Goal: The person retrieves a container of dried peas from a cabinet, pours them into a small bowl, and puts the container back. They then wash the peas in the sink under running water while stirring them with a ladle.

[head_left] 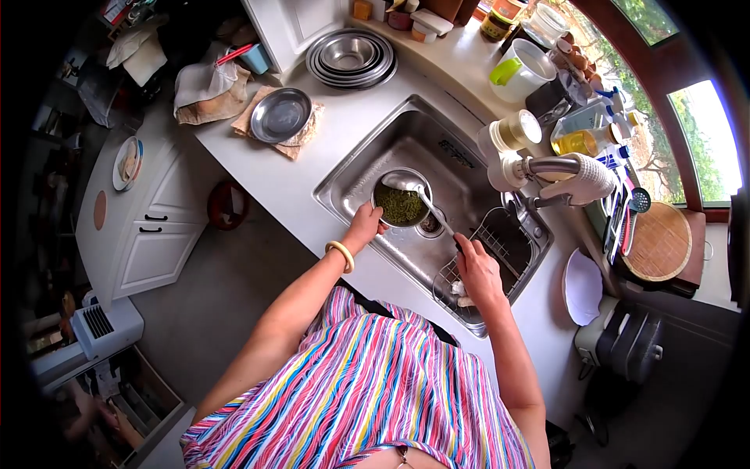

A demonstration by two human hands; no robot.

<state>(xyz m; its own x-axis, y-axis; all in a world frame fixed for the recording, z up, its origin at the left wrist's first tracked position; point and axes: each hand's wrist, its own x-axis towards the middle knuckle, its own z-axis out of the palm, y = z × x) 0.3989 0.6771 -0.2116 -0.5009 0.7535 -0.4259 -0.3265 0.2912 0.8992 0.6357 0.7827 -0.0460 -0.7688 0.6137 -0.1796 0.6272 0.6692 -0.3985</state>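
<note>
Over the sink, my left hand grips the near-left rim of a small metal bowl. Small green grains, like mung beans, lie in the bowl. My right hand is closed around the dark handle of a metal ladle. The ladle's head rests inside the bowl's far side, over the grains. Whether the bowl touches the sink floor I cannot tell. Below my right hand a wire rack sits in the sink with small whitish pieces on it.
A tap with a white filter reaches in from the right. Nested steel bowls and a metal plate on a cloth stand on the left counter. Bottles, a round wooden board and a lilac dish line the right.
</note>
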